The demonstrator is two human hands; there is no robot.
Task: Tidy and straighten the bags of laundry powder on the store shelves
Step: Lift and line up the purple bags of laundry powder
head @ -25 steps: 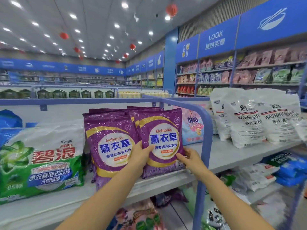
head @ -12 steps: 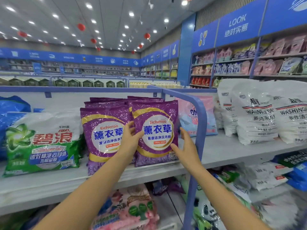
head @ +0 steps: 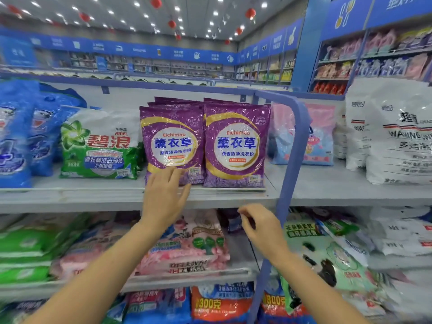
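Grey store shelf (head: 327,183) (red lanterns (head: 156,2) overhead)

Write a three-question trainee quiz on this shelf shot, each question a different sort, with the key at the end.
1. True or false: the left purple bag and the right purple bag stand upright, side by side.
2. Which bag sits just to the left of them? A) a white bag B) the green-and-white bag C) an orange bag
3. Fill in: the fingers of the left hand lie on the lower part of the ____ purple bag.
Key: 1 true; 2 B; 3 left.
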